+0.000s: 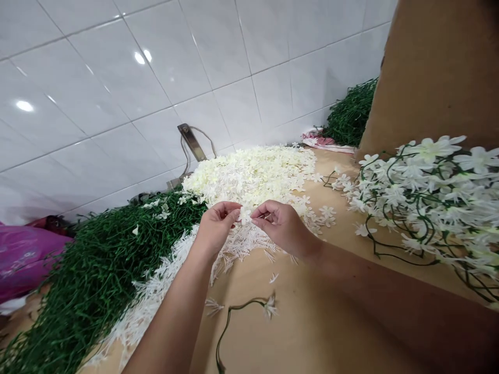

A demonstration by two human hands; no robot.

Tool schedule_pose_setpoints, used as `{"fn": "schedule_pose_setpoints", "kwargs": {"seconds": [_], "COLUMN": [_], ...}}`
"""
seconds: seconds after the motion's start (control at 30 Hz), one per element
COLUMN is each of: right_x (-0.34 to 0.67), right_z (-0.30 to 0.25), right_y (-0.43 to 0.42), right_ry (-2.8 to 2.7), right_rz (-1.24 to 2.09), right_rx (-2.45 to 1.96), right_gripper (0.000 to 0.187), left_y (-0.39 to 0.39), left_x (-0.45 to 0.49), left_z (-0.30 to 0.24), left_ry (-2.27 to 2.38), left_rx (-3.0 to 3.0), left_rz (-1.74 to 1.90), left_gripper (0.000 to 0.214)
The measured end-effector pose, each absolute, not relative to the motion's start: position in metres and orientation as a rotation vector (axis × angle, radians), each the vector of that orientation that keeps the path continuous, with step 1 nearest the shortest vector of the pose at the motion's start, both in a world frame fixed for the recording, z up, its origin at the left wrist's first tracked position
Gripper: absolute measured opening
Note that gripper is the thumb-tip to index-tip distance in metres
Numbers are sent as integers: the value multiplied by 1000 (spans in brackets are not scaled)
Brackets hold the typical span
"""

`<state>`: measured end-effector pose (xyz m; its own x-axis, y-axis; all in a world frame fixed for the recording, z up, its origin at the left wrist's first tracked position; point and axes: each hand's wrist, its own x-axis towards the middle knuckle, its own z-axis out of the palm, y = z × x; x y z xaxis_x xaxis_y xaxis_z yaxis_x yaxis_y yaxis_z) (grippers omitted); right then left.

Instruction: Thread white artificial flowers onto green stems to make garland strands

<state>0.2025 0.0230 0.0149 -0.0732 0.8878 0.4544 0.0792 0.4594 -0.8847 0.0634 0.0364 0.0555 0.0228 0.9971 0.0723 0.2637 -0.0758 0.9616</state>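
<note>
A small white artificial flower [245, 215] is pinched between the fingertips of my left hand [219, 224] and my right hand [281, 224]. Both hands are closed and hover over the near edge of a heap of loose cream flower heads [257, 169]. Below them spread thin white stamens [245, 240]. Nearer to me on the table, a green stem [229, 319] lies bent, with white stamens at its tip. Whether the pinched flower is one layer or more I cannot make out.
Green plastic stems [97, 265] are piled at the left, beside a purple bag [31, 259]. Assembled white flowers [424, 197] heap up on the right before a cardboard box [436, 78]. More stems [351, 114] stand behind. A tiled wall [156, 93] bounds the brown table [304, 311].
</note>
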Motion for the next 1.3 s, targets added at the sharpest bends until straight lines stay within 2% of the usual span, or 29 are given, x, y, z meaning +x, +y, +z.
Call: {"fn": "schedule_pose_setpoints", "kwargs": {"seconds": [0.17,0.37,0.67,1.03,1.3], "right_x": [195,194,192,192,197], "right_z": [12,6,0,7,9], "right_y": [15,17,18,18,22], "right_ry": [-1624,-1601,-1632,-1506,-1294], "right_rz": [667,734,753,1110,1348], "right_rx": [-892,-987,-979,-826,-792], "right_gripper": [2,10,9,14,19], "left_y": [20,16,17,14,17], "left_x": [61,60,58,53,47], "left_z": [47,41,36,40,34], "left_ry": [1348,1274,1211,1104,1229], "left_rx": [1489,1453,1377,1306,1258], "left_rz": [1121,1149,1125,1091,1080], "left_gripper": [13,9,7,12,14]}}
